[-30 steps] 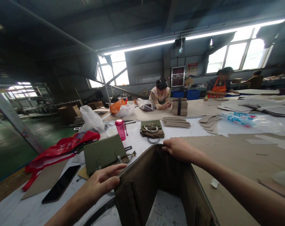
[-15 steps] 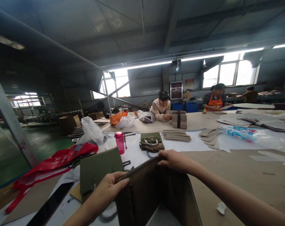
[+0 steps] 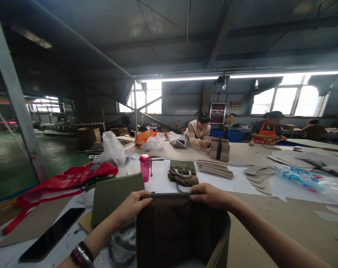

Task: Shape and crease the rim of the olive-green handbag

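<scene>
My left hand (image 3: 131,207) and my right hand (image 3: 210,197) both pinch the top edge of a dark olive fabric or leather bag body (image 3: 171,234), which hangs upright in front of me. Its inside shows dark, and its lower part runs out of the picture. Just left of my left hand lies a flat olive bag panel (image 3: 115,197) with a round snap. A finished small olive handbag (image 3: 182,174) with a metal handle sits beyond the bag's edge. A dark bracelet (image 3: 82,255) circles my left wrist.
A pink bottle (image 3: 145,167), a black phone (image 3: 51,233) and a red plastic bag (image 3: 74,180) lie on the white-covered table. Stacks of cardboard patterns (image 3: 215,168) lie farther along it. Two co-workers (image 3: 200,130) sit across the table, one in an orange apron (image 3: 267,130).
The bag's top edge has levelled and closed up between my hands, and my left wrist now shows more. The whole view has tilted and risen as my head moved.
</scene>
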The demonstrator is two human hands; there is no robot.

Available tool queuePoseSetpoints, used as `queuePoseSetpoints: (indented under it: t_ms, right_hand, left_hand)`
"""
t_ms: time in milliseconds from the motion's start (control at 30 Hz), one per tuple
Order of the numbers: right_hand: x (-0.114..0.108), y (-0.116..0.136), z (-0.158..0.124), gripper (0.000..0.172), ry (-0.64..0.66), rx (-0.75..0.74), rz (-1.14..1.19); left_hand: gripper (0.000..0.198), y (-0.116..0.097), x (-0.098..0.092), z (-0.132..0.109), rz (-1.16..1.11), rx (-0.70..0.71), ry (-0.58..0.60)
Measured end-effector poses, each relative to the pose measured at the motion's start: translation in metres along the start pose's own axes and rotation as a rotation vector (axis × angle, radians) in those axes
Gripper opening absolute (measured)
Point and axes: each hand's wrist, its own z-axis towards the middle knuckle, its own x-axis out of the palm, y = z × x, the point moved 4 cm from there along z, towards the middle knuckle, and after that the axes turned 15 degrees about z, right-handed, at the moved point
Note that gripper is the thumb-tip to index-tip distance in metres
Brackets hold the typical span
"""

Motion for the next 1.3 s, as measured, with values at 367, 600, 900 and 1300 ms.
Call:
queuePoseSetpoints:
  t_ms: [367,600,900,1300]
  right_hand:
    - [-0.005,-0.003,0.012,0.024,0.123,-0.010,0.096]
    - [-0.005,0.000,0.016,0.018,0.102,0.011,0.084]
    - [-0.005,0.004,0.000,0.027,-0.019,0.040,0.037]
    - [0.004,0.042,-0.046,0.024,-0.366,-0.150,-0.583]
  left_hand:
    - [0.038,0.012,-0.008,0.020,0.122,0.044,0.071]
    - [0.047,-0.049,0.006,0.030,0.614,0.223,0.050]
    - [0.026,-0.059,0.047,0.040,0.412,0.068,0.479]
    - [0.019,-0.067,0.062,0.033,0.298,-0.030,0.418]
